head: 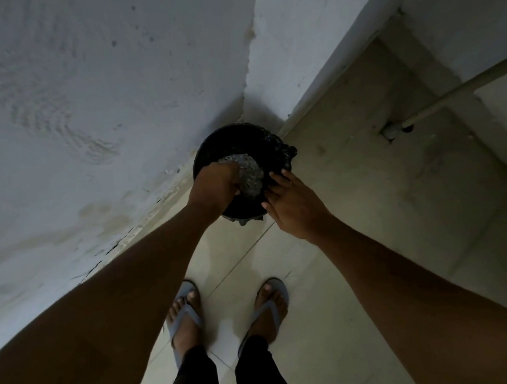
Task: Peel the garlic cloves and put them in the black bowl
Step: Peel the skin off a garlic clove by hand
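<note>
Two feet in slippers (228, 309) stand near. Left hand (216, 188) grips something grey (248, 173) inside a black bin (234, 149); right hand (292, 204), fingers straight, touches its rim.

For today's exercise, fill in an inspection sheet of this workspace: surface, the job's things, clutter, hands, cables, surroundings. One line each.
Surface: pale tiled floor; no table seen.
Job's things: black container standing on the floor in the corner, lined with a black bag, holding pale grey scraps; garlic cloves not identifiable.
Clutter: nothing seen.
Hands: left hand curled, reaching into the container at the scraps; whether it holds any cannot be told. Right hand with straight fingers resting on the container's rim.
Cables: nothing seen; a pale pipe runs along the right.
Surroundings: stained white wall, the person's feet in grey sandals.
</note>
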